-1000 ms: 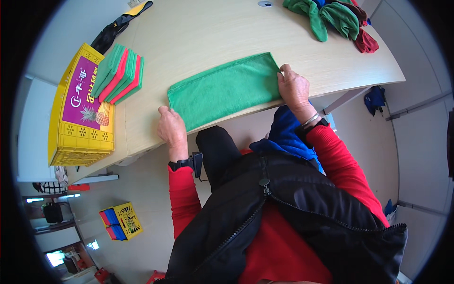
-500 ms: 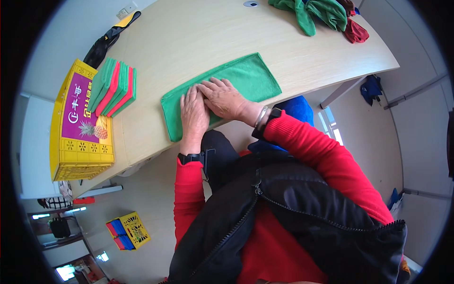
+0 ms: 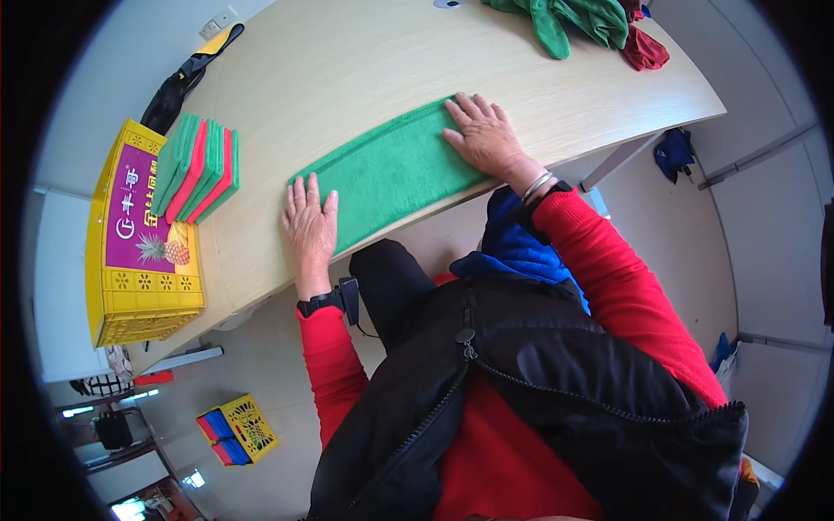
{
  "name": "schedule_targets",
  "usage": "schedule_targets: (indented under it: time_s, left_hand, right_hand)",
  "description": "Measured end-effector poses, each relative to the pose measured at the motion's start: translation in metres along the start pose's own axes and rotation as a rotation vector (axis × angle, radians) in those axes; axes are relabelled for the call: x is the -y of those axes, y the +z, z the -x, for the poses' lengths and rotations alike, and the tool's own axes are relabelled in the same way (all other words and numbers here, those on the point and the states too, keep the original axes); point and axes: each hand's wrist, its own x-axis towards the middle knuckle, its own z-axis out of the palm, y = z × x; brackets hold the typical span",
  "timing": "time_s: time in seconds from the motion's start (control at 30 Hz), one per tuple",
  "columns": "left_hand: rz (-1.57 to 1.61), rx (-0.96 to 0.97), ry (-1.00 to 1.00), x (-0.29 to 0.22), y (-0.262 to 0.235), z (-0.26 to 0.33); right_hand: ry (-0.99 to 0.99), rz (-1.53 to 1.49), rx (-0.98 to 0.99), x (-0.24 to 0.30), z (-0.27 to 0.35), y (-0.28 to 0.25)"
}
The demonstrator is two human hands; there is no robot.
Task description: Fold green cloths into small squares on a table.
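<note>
A green cloth (image 3: 395,169), folded into a long strip, lies flat along the near edge of the table. My left hand (image 3: 310,224) rests flat on its left end, fingers stretched out and pointing away from me. On the right end lies my right hand (image 3: 488,137), palm down, with fingers spread over the cloth's far corner. Neither hand grips anything. To the left stands a row of folded green and red cloths (image 3: 198,169), set on edge against a yellow crate.
The yellow crate (image 3: 148,300) with a purple panel stands at the table's (image 3: 365,61) left side. Behind it lies a black and yellow item (image 3: 187,78). Loose green cloths (image 3: 591,24) and a dark red cloth (image 3: 645,49) are heaped far right. A smaller yellow crate (image 3: 252,425) sits on the floor.
My hands have parted from the cloth's middle, the left one moving to its left end and the right one to its right end. The cloth now looks narrower, with its near right part no longer spread.
</note>
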Motion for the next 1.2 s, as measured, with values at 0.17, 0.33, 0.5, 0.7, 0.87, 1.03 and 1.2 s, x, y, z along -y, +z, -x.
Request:
schedule_targets:
  time_s: [0.17,0.33,0.5,0.7,0.87,1.03,1.2]
  left_hand:
    - [-0.109,-0.017,-0.113,0.004,-0.007,0.011]
    - [-0.134,-0.103,0.153,-0.059,-0.032,0.021]
    - [-0.021,-0.067,0.234,-0.096,-0.003,0.037]
    - [-0.065,-0.106,0.116,-0.067,0.005,0.044]
    - [-0.094,-0.106,0.059,-0.042,0.003,0.051]
    - [-0.111,-0.038,-0.096,-0.008,-0.012,0.054]
    - [-0.210,-0.019,-0.111,-0.002,-0.031,0.051]
  right_hand:
    - [0.057,0.045,0.041,-0.010,0.007,-0.012]
    - [-0.164,0.077,-0.130,0.057,0.028,-0.025]
    - [-0.254,-0.074,-0.017,0.110,0.045,-0.012]
    - [-0.208,-0.059,-0.069,0.073,0.041,0.002]
    - [-0.103,0.050,-0.075,0.022,0.048,-0.009]
    - [-0.002,0.084,0.011,-0.007,0.045,-0.027]
    - [-0.035,0.239,-0.036,0.013,0.036,-0.037]
